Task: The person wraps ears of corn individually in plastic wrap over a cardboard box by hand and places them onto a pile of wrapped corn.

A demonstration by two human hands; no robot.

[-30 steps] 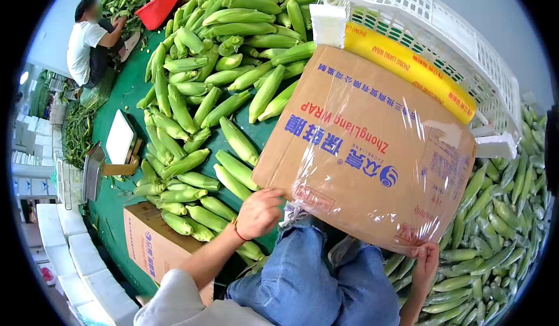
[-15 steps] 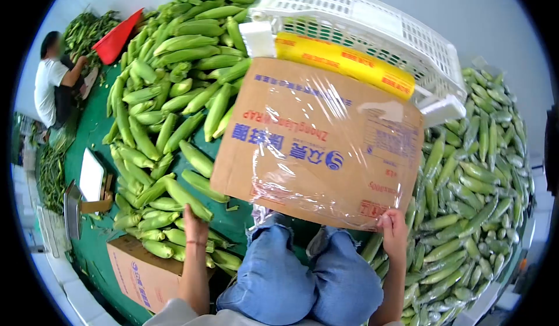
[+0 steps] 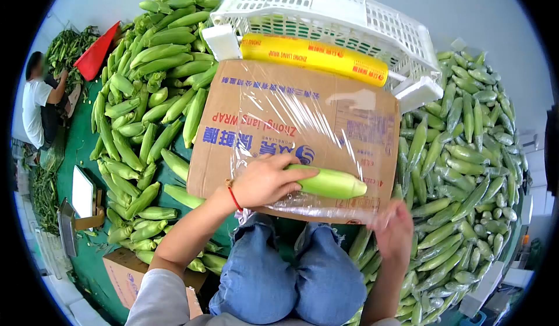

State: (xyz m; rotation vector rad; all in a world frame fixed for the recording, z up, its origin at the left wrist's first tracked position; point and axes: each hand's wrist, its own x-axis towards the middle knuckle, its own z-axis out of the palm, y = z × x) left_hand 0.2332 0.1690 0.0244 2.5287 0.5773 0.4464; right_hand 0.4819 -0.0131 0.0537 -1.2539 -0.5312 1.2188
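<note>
My left hand (image 3: 265, 181) is closed around the near end of a green ear of corn (image 3: 329, 183), which lies crosswise on clear plastic wrap (image 3: 273, 110). Beneath the wrap is a printed cardboard sheet (image 3: 207, 151) in front of my knees. The wrap runs down from a yellow roll (image 3: 314, 58) at the sheet's far edge. My right hand (image 3: 395, 230) is at the sheet's near right corner, by the edge of the wrap. Motion blurs its fingers, so whether they pinch the wrap is unclear.
Unwrapped corn (image 3: 169, 52) is heaped on the left, wrapped corn (image 3: 466, 180) on the right. A white plastic crate (image 3: 326, 5) stands behind the roll. At left are a cardboard box (image 3: 125, 273), a scale (image 3: 86, 192), a red scoop-like object (image 3: 96, 52) and a seated person (image 3: 38, 101).
My left hand has brought an ear of corn from the left pile onto the wrap. My right hand has shifted slightly at the near right corner. The camera view has turned a little.
</note>
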